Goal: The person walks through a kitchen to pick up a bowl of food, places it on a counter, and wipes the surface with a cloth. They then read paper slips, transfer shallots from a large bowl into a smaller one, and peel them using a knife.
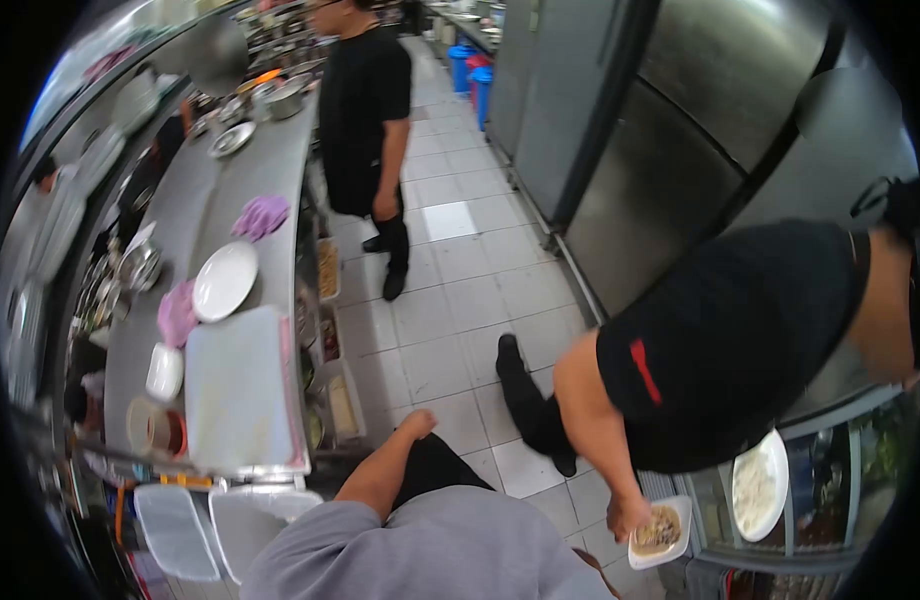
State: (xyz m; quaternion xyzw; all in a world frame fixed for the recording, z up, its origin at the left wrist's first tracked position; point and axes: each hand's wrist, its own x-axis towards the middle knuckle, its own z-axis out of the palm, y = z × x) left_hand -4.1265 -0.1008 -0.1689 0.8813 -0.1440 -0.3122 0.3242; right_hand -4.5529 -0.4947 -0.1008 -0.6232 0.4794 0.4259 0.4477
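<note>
My left hand (417,423) hangs in front of my grey shirt, over the tiled floor, its fingers curled in and nothing visible in them. It touches nothing that I can see. Nearest to it on the left are food tubs (342,402) on a shelf below the steel counter. My right hand is out of view. Close on my right, a co-worker in a black shirt (730,350) leans over, and that person's hand (628,517) grips a white square bowl (683,520) of food.
The steel counter (180,245) on the left bears a white cutting board (238,390), a white plate (226,281) and purple cloths (261,217). Another person in black (365,110) stands beside it. Steel fridges (680,150) line the right. A white oval dish (777,490) sits at lower right.
</note>
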